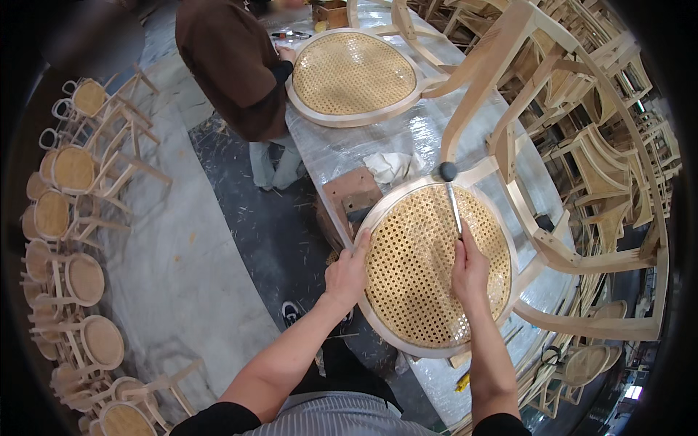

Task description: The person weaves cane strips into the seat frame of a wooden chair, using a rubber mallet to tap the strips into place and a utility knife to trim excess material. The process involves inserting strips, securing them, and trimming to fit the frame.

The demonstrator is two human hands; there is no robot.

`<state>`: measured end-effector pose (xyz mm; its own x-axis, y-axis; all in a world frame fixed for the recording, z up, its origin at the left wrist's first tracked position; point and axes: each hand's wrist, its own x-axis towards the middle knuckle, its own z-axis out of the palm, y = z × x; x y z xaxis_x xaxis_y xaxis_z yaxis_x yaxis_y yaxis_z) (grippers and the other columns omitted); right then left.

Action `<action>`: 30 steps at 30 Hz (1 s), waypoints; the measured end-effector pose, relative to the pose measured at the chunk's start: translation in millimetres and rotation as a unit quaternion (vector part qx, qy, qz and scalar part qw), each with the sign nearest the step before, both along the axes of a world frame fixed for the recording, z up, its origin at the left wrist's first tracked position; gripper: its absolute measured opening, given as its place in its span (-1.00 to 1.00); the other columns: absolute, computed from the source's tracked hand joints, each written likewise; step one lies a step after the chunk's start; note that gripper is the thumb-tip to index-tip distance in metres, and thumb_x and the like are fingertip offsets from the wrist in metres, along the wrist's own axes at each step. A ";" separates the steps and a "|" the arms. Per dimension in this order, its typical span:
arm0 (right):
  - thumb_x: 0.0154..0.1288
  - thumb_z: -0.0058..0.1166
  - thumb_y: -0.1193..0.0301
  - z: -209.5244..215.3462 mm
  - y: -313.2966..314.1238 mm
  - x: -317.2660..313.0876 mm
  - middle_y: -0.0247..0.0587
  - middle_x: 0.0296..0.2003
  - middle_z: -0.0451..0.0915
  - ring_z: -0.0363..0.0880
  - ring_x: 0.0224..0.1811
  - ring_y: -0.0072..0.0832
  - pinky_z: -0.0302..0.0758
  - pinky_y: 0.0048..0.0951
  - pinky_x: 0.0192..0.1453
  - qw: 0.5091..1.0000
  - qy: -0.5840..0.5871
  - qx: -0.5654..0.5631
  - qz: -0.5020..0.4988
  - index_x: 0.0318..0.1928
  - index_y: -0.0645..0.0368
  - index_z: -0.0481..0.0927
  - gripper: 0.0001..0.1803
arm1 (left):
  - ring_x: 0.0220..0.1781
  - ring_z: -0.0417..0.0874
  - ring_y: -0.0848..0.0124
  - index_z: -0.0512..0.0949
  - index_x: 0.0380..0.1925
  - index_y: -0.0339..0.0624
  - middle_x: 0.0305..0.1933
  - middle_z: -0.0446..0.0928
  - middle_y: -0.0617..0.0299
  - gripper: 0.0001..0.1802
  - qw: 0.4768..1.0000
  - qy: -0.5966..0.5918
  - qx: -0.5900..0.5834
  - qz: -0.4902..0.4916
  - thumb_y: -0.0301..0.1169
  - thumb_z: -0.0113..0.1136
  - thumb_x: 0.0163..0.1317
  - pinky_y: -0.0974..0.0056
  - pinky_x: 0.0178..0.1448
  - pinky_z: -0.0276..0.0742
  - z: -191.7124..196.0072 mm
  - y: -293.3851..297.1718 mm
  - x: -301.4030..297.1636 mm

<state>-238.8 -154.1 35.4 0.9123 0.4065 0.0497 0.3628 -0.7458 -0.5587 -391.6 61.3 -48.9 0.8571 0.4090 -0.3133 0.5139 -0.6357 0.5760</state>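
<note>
Both are gripping, I am noting: left hand (346,275) the seat rim (385,203), right hand (471,270) a mallet (453,198), cane panel (414,276) apparently lying fitted inside the rim on the surface (429,134), remaining tapping unclear.

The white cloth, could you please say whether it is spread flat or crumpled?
Crumpled: the white cloth lies in bunched folds on the table.

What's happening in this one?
A person's right hand grips a dark-headed mallet over a woven cane chair seat, while the left hand is at the seat's pale wooden rim. The mallet's head is by the far rim; whether it touches is unclear. Further up the plastic-covered table, another person stands beside a second cane seat.
</note>
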 end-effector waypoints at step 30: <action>0.65 0.05 0.38 -16.4 -10.1 -5.7 0.20 -0.32 0.71 0.75 -0.34 0.03 0.62 -0.05 -0.15 0.998 -0.061 -0.011 0.008 0.57 -0.06 0.46 -0.45 | -0.06 0.76 -0.25 0.07 0.73 0.43 0.04 0.59 -0.23 -0.09 1.000 -0.024 -0.014 -0.009 -0.50 0.00 0.43 -0.19 0.07 0.69 -0.7 -5.4 4.1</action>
